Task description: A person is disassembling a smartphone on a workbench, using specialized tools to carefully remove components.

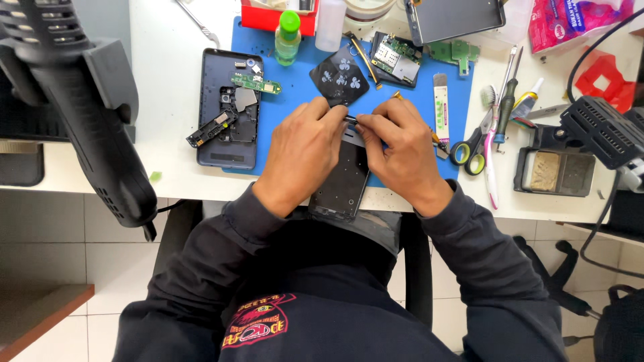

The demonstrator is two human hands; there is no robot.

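**Both hands pinch at the top of a stripped phone frame**

Head view: the left hand [303,155] and right hand [401,153] meet over a dark phone frame [343,182], which lies at the near edge of the blue mat [409,100] and overhangs the white table [161,87]. Fingertips of both hands are pressed together, pinching a small dark part [351,119] at the frame's far end. To the left lies a phone back cover [228,110] with loose boards. To the right lie scissors [469,151] and a toothbrush [490,144]. A green-capped bottle [288,37] stands far.
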